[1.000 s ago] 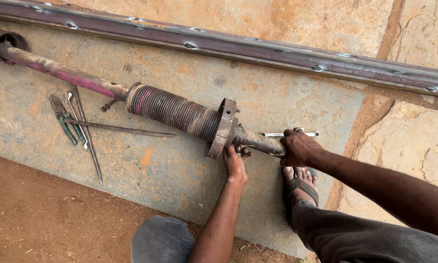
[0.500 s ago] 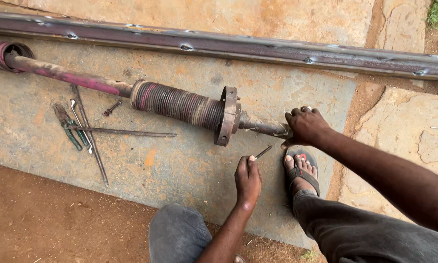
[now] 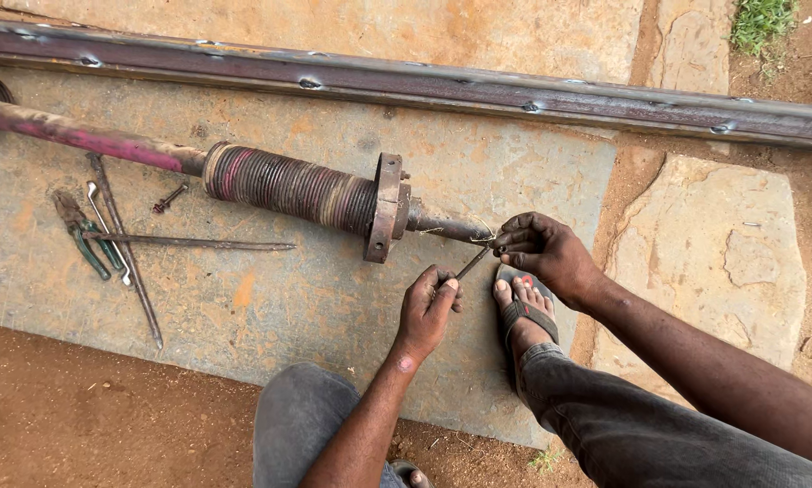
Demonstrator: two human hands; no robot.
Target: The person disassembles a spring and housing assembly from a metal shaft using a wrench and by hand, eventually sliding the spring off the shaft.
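A rusty shaft (image 3: pixel 90 140) with a ribbed coil section (image 3: pixel 289 187) and a round flange (image 3: pixel 384 220) lies across a concrete slab (image 3: pixel 243 298). My right hand (image 3: pixel 543 253) grips the thin end of the shaft (image 3: pixel 447 226) just past the flange. My left hand (image 3: pixel 429 305) sits just below it, pinching a small dark pin (image 3: pixel 472 262) that slants up to the shaft end. My sandalled foot (image 3: pixel 523 312) rests beside both hands.
A long steel bar (image 3: pixel 424 86) runs along the slab's far edge. Green-handled pliers (image 3: pixel 85 239), thin metal rods (image 3: pixel 189 242) and a small bolt (image 3: pixel 168 198) lie at left. Bare earth lies in front, flat stones at right.
My left hand came off the flange, dropped lower and now pinches the small pin at the shaft end. My right hand stayed on the shaft end.
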